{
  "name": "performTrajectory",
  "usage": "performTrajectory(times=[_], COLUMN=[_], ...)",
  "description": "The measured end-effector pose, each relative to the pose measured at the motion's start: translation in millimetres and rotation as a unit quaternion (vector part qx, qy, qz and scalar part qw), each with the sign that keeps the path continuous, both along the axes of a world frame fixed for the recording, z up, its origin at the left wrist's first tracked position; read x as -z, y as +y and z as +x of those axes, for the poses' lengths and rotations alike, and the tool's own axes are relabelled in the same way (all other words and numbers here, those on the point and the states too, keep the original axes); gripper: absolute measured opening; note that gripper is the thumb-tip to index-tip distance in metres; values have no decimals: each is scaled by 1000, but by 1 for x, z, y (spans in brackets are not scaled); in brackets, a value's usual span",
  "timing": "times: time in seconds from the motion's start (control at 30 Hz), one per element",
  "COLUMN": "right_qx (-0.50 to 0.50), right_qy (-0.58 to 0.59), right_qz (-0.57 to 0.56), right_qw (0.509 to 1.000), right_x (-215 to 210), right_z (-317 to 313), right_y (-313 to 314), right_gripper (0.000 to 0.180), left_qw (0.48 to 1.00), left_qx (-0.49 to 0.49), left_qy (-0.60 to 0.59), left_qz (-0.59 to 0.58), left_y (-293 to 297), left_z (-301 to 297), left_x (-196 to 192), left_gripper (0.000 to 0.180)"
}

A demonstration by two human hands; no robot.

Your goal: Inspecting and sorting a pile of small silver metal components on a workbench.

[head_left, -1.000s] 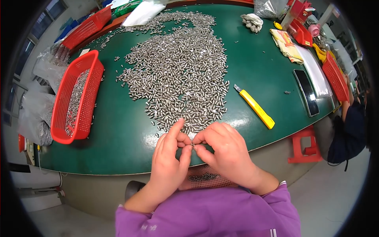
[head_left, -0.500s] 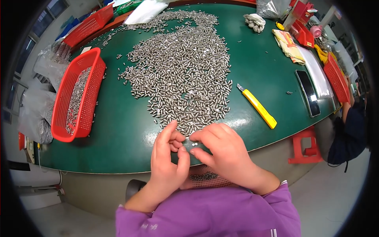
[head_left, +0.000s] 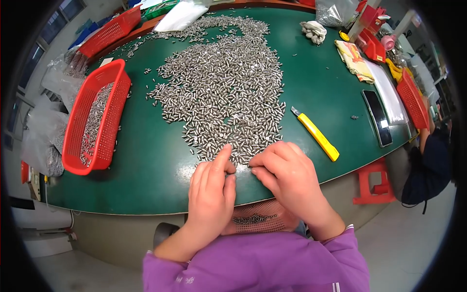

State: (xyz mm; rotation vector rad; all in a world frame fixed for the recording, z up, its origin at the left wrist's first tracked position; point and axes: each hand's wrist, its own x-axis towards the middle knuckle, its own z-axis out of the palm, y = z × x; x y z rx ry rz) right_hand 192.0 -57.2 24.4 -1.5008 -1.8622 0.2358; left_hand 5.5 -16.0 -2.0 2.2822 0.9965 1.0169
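A broad pile of small shiny metal pins [head_left: 226,92] covers the middle of the green table [head_left: 160,185]. At its near edge, my left hand [head_left: 210,187] rests with the index finger stretched toward the pins and the thumb apart from it; the other fingers curl partly out of sight. Just to the right, my right hand [head_left: 288,177] has thumb and index finger drawn together at the pile's edge. Something tiny and dark shows at those tips, too small to name. Below the table edge, between my forearms, a pink mesh basket [head_left: 272,225] contains more metal pieces.
A red basket [head_left: 121,87] with pins stands at left, beside clear plastic bags [head_left: 46,129]. At right lie a yellow utility knife [head_left: 318,136], a phone [head_left: 377,117], a folded cloth [head_left: 352,58] and white gloves [head_left: 314,30]. A red stool [head_left: 373,182] and another person's dark sleeve [head_left: 428,165] are beyond.
Both hands have shifted forward to the pile's edge. My right thumb and index finger have come together. The small bright pieces between my hands no longer show, and more of the pink basket does.
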Motion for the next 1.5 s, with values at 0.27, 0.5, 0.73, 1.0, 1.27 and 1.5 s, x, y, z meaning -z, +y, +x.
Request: performTrajectory(times=[0.27,0.5,0.73,1.0,1.27,1.5], right_qx=[-58,-64,-14,-8,-16,-26], right_qy=[7,57,57,60,63,64], right_qz=[2,-4,-5,-5,-7,-11], right_qw=[998,996,998,998,998,998], right_x=[5,9,11,10,10,9], right_z=[-2,-7,-13,-15,-13,-19], right_y=[2,0,-2,-2,-6,-5], right_gripper=[14,16,13,16,20,22], left_qw=[999,995,995,996,991,992], left_qx=[26,29,16,14,38,12], left_qy=[-35,-72,-68,-22,-62,-97], left_qz=[-13,-65,-78,-79,-113,-77], left_y=[0,-3,-3,-2,-1,-5], left_z=[-2,-1,2,1,0,-6], left_x=[4,6,3,1,6,5], left_gripper=[62,74,76,77,76,75])
